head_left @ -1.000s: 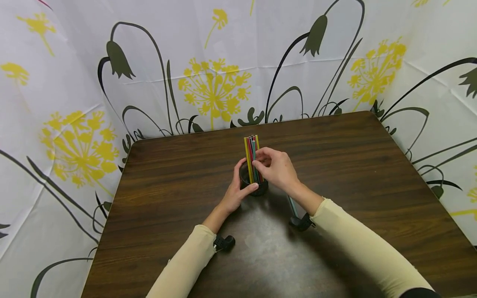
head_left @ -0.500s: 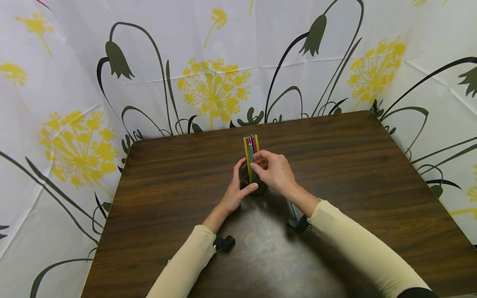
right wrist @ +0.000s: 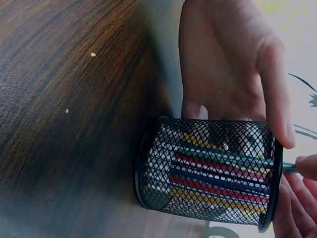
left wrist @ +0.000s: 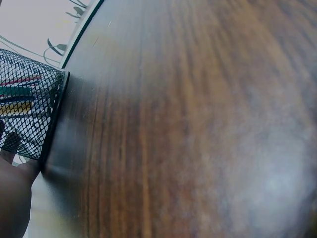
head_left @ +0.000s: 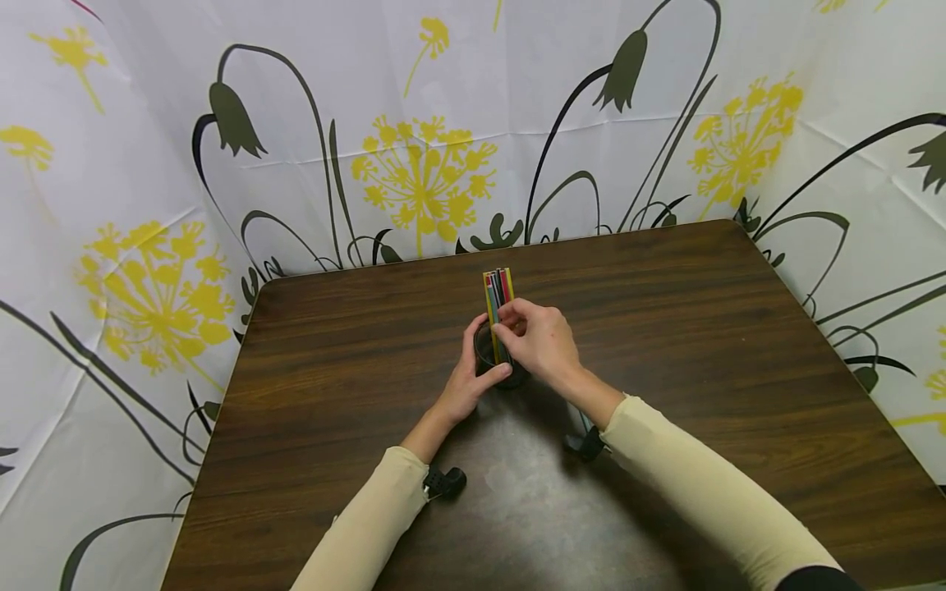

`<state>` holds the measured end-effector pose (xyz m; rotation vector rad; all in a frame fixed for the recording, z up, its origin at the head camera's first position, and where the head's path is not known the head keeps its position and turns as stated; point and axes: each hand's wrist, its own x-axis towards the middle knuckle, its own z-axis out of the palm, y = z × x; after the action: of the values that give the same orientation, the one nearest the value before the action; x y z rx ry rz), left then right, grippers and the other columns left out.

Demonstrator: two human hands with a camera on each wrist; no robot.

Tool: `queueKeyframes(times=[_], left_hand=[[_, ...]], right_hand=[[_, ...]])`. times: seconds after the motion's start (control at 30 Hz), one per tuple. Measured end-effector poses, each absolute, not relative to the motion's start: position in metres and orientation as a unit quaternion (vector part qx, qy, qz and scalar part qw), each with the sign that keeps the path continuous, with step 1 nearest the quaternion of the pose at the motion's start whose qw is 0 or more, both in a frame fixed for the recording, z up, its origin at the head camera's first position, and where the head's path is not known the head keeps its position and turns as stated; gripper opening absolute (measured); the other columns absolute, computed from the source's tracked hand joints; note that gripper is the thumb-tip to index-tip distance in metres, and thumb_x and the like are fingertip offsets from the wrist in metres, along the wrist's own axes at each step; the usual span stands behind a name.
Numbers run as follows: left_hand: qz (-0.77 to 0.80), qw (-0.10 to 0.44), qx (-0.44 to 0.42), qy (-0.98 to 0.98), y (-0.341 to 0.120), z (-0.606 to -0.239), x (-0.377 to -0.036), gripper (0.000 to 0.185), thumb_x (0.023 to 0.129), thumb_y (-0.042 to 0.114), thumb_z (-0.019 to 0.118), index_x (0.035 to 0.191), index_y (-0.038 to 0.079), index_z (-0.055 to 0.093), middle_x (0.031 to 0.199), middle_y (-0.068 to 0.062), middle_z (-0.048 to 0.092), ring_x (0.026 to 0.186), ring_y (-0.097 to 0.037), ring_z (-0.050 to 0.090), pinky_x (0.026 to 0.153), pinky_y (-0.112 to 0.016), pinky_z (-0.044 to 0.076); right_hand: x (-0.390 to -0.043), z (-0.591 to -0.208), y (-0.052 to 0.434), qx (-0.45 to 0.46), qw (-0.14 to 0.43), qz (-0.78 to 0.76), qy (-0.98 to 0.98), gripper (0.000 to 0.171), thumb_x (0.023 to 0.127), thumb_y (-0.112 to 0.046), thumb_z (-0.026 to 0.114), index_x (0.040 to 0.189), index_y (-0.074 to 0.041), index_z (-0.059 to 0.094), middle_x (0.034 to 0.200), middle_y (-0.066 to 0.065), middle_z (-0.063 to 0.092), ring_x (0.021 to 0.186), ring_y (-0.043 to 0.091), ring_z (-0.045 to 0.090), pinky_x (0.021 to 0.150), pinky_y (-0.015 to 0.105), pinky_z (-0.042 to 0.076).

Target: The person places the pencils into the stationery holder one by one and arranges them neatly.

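Note:
A black mesh pencil cup stands upright on the wooden table, holding several pencils in yellow, red, dark and teal. My left hand grips the cup from its left side, the thumb on the near rim. With thumb and fingers, my right hand pinches a teal pencil above the rim. The right wrist view shows this pencil's lower length through the mesh among the others. Part of the cup's far side is hidden behind the right hand.
A pale teal stick lies on the table, partly covered by my right wrist. Behind the table hangs a white curtain with a flower print. Two light specks sit on the tabletop in the right wrist view.
My right hand has moved slightly left, carrying the teal pencil toward the left side of the bundle; its top sits a little lower. The left hand and cup have stayed in place.

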<state>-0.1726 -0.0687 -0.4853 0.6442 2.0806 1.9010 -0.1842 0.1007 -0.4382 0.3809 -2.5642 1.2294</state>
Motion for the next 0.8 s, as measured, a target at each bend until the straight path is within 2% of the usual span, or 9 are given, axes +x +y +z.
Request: queueKeyframes(times=[0.2,0.4,0.8], left_hand=[[0.649,0.118,0.223,0.717,-0.069,-0.484,-0.172,0.082,0.095,0.009,0.061,0.155,0.012,0.006,0.154,-0.018,0.024,0.138,-0.037,0.028,0.111,-0.061,0.018],[0.637,0.116,0.220,0.729,-0.069,-0.483,-0.171,0.082,0.095,0.012,0.062,0.155,0.013,0.007,0.155,-0.017,0.024,0.141,-0.035,0.023,0.112,-0.059,0.016],[0.635,0.121,0.215,0.732,-0.069,-0.483,-0.171,0.082,0.095,0.013,0.062,0.155,0.014,0.006,0.155,-0.018,0.023,0.143,-0.040,0.019,0.113,-0.058,0.015]], right_hand=[[-0.186,-0.438,0.097,0.116,0.150,0.404,-0.895,0.014,0.086,-0.019,0.077,0.097,-0.012,0.071,0.080,-0.004,0.071,0.067,0.009,0.066,0.060,0.032,0.051],[-0.188,-0.440,0.093,0.100,0.159,0.387,-0.903,0.014,0.085,-0.022,0.078,0.094,-0.013,0.073,0.077,-0.005,0.071,0.065,0.009,0.066,0.058,0.033,0.050],[-0.193,-0.442,0.089,0.081,0.174,0.365,-0.911,0.015,0.085,-0.026,0.077,0.092,-0.013,0.074,0.076,-0.005,0.070,0.062,0.009,0.063,0.055,0.033,0.049]])
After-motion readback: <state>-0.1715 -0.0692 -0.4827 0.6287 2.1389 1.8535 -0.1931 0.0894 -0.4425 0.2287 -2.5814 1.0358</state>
